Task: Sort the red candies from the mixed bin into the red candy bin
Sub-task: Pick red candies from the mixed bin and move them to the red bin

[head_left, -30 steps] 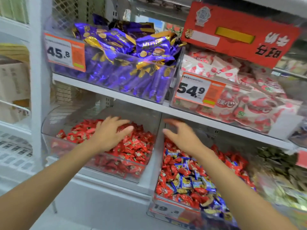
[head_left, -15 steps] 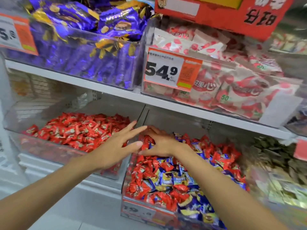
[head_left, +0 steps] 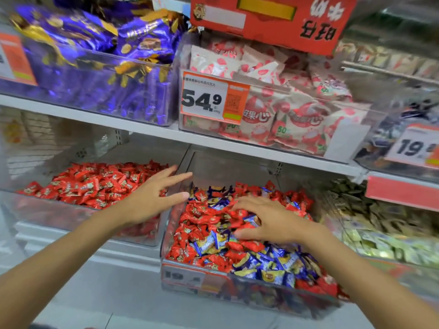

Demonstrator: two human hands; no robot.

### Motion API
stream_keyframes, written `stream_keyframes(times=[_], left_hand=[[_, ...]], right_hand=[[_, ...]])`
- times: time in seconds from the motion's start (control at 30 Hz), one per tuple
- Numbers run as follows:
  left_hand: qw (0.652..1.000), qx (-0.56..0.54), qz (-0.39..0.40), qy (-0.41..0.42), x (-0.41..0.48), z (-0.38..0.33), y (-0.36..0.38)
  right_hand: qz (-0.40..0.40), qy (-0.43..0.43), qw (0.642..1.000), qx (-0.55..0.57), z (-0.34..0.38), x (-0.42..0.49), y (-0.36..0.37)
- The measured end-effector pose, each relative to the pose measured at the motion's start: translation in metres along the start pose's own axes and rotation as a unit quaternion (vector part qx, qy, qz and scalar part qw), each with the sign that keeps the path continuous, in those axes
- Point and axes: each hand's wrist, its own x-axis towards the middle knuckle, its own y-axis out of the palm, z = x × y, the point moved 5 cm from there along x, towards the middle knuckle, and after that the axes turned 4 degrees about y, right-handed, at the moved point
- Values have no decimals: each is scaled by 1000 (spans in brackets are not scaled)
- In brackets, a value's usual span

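A clear mixed bin (head_left: 190, 279) on the lower shelf holds red candies (head_left: 204, 217) jumbled with blue-and-yellow candies (head_left: 266, 269). To its left stands the clear red candy bin (head_left: 59, 214), filled with red wrapped candies (head_left: 95, 184). My right hand (head_left: 266, 222) lies spread, palm down, on the heap in the mixed bin, fingertips among the red candies. My left hand (head_left: 154, 198) hovers with straight fingers over the wall between the two bins and holds nothing.
The shelf above carries a bin of purple packets (head_left: 99, 67) and a bin of white-and-red packets (head_left: 273, 98) with a 54.9 price tag (head_left: 206, 98). A red sign (head_left: 273, 20) hangs overhead. To the right is a bin of pale green candies (head_left: 380, 229).
My right hand slid from the back left of the mixed bin to its middle and spread over the candies. My left hand reached slightly farther right. The view shifted closer.
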Motion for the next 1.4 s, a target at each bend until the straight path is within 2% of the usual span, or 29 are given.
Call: stream_keyframes(times=[0.1, 0.23, 0.37, 0.43, 0.5, 0.6, 0.67, 0.77, 0.83, 1.0, 1.13, 1.4], left_hand=[[999, 36, 0, 12, 6, -20, -2], [991, 104, 7, 79, 17, -67, 24], [982, 172, 34, 66, 28, -78, 53], [986, 144, 71, 53, 34, -75, 67], [988, 91, 116, 46, 36, -76, 86], [985, 90, 139, 53, 39, -76, 108], [987, 99, 122, 45, 44, -74, 111], [993, 84, 74, 38, 50, -69, 106], [995, 74, 41, 50, 49, -70, 99], [998, 42, -35, 38, 45, -70, 79], [998, -5, -45, 32, 45, -71, 77], [1000, -25, -15, -1, 49, -84, 92]], right_hand=[[-93, 11, 989, 114, -14, -31, -11], [-166, 72, 945, 273, -33, -51, -23], [-216, 75, 911, 342, -39, -51, -33], [-225, 75, 900, 367, -42, -50, -34], [-223, 86, 898, 370, -47, -52, -30], [-208, 100, 901, 368, -49, -55, -23], [-186, 106, 913, 347, -47, -53, -18], [-129, 81, 966, 209, -37, -41, -9], [-108, 52, 980, 159, -32, -32, -5], [-169, 65, 944, 277, -46, -39, -27], [-213, 69, 911, 347, -57, -53, -41], [-217, 116, 920, 307, -63, -66, -38]])
